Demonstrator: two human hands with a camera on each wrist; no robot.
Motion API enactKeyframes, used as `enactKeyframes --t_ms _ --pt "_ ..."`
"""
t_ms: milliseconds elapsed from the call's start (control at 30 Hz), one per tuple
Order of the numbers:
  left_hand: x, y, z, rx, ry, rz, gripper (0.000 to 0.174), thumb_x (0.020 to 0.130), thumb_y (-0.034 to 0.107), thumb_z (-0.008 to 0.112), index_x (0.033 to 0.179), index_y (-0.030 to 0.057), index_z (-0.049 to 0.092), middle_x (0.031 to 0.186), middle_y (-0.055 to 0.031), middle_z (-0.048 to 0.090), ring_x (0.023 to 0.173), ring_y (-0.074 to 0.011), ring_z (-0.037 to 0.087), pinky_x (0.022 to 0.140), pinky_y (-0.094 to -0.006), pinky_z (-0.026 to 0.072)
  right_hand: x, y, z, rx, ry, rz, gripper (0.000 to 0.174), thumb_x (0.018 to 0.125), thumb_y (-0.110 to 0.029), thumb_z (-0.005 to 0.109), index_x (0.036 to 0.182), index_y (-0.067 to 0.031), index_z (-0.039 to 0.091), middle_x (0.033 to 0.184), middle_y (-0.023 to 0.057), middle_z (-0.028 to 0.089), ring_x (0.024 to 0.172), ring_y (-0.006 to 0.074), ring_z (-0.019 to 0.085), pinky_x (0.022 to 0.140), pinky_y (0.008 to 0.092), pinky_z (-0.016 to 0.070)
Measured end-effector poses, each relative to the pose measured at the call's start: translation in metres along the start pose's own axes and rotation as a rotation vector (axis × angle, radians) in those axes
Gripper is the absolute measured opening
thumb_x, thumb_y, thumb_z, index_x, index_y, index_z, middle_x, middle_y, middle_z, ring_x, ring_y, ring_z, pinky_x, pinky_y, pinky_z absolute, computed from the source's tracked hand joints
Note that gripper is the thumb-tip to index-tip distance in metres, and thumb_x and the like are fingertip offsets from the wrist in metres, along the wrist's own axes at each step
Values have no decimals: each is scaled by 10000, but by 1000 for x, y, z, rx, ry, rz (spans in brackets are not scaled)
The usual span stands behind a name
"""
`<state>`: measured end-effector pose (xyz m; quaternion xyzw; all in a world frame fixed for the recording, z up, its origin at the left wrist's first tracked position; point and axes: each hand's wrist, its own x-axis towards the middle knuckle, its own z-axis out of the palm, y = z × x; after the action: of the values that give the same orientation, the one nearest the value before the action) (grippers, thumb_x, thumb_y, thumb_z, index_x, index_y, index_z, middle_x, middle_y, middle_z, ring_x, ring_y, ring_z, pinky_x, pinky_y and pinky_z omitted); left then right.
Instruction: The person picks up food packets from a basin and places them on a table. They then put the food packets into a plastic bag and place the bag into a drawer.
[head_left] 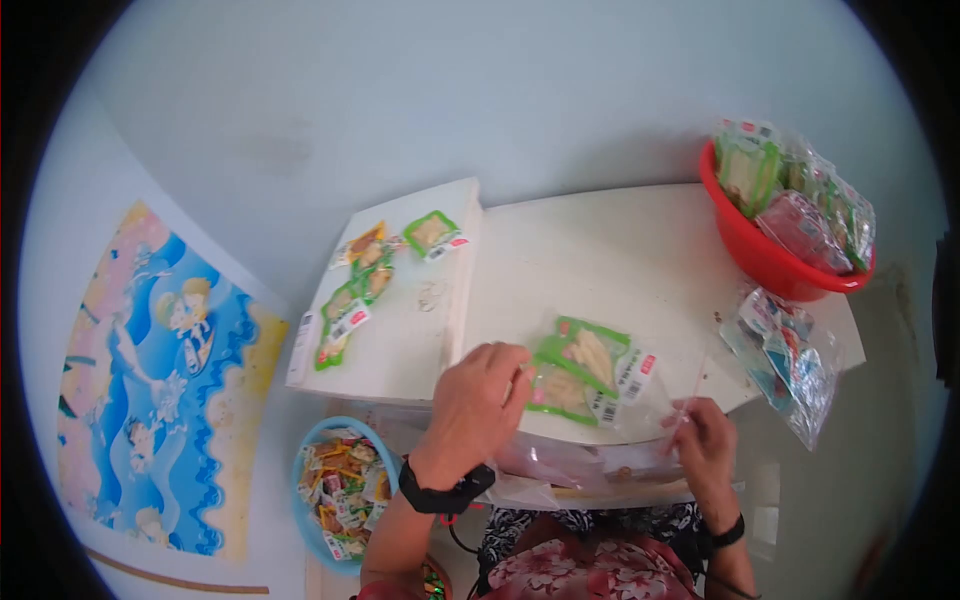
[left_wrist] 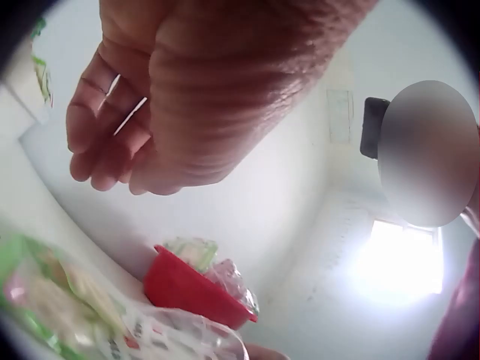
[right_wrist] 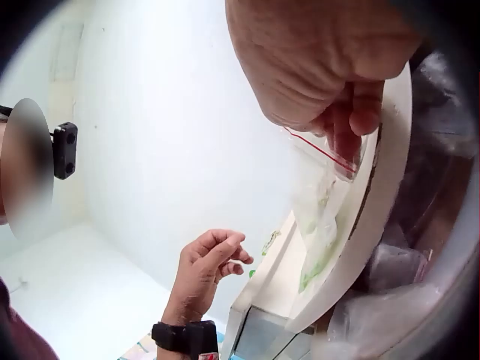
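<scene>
Two green-edged food packets (head_left: 580, 370) lie overlapping at the table's front edge, inside or under a clear plastic bag (head_left: 652, 408); which of these cannot be told. My right hand (head_left: 705, 450) pinches the bag's red-lined edge; the right wrist view shows that red line (right_wrist: 322, 150) beside the fingers of my right hand (right_wrist: 330, 67). Just left of the packets is my left hand (head_left: 475, 400), its fingers loosely bent. Nothing is in my left hand (left_wrist: 172, 97) in the left wrist view, where the packets (left_wrist: 60, 300) appear below it.
A red basin (head_left: 770, 262) of packets stands at the back right, with clear bags (head_left: 790, 360) beside it. Several packets (head_left: 372, 270) lie on the raised white board (head_left: 400, 335) at left. Below it is a blue basin (head_left: 300, 500) of small packets. Plastic fills the open drawer (head_left: 560, 462).
</scene>
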<state>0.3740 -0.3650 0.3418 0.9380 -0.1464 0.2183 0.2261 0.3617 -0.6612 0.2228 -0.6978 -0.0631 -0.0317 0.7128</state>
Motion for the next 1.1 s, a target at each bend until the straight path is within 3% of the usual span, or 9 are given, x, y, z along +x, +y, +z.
enactKeyframes --t_ms 167,267,367,400,567,700,900,1000,1100 --pt "-1 -54 -41 312 198 -215 147 897 95 707 1015 24 656 883 -127 693 802 -311 679 705 -410 542 -20 -10 -18 22 193 44 145 1030 0 534 1148 40 609 856 99 650 599 103 600 539 227 498" --pt "-16 -100 -69 570 287 -248 225 889 126 721 1078 23 657 962 -145 698 908 -337 674 786 -443 535 -27 -5 -26 23 275 53 142 1040 -34 545 1149 31 609 859 95 651 577 92 576 507 213 461" --pt "-33 -130 -92 694 273 -451 412 860 196 750 1223 40 633 1135 -167 682 1089 -388 620 900 -498 513 -30 -4 -29 39 307 63 139 1040 -39 548 1146 28 609 857 93 649 569 92 569 511 212 463" --pt "-38 -141 -97 664 230 -549 569 847 258 764 1334 21 591 1203 -188 668 1126 -410 604 937 -489 517 -30 -4 -28 36 303 63 139 1040 -41 549 1146 27 608 856 92 649 567 92 568 514 210 461" --pt "-59 -174 -96 595 193 -604 560 855 281 735 1326 16 591 1182 -212 682 1088 -416 638 912 -500 523 -29 -6 -20 8 254 44 139 1044 -41 544 1147 28 606 854 90 648 560 89 557 518 204 452" --pt "-65 -165 -95 602 144 -578 477 878 280 707 1280 41 613 1122 -230 707 1019 -405 682 866 -492 527 -28 -11 -12 26 261 31 134 1050 -39 541 1145 28 606 855 88 648 568 85 553 522 206 448" --pt "-76 -106 -93 453 247 -655 304 919 132 640 1216 64 628 1023 -249 700 943 -432 676 792 -469 527 -29 -18 -10 -13 285 29 131 1050 -36 549 1149 26 607 859 87 651 584 85 560 527 211 451" --pt "-82 -85 -90 463 352 -498 274 935 65 610 1208 44 620 1011 -260 688 901 -420 682 759 -468 521 -32 -22 -10 -36 307 16 132 1048 -37 554 1152 24 608 862 90 656 590 88 566 535 214 457" --pt "-83 -53 -93 263 395 -565 235 952 32 586 1181 27 637 1046 -205 723 869 -370 707 736 -449 526 -36 -25 -10 -28 330 -11 131 1044 -43 562 1147 20 613 856 91 662 595 91 572 545 219 465"
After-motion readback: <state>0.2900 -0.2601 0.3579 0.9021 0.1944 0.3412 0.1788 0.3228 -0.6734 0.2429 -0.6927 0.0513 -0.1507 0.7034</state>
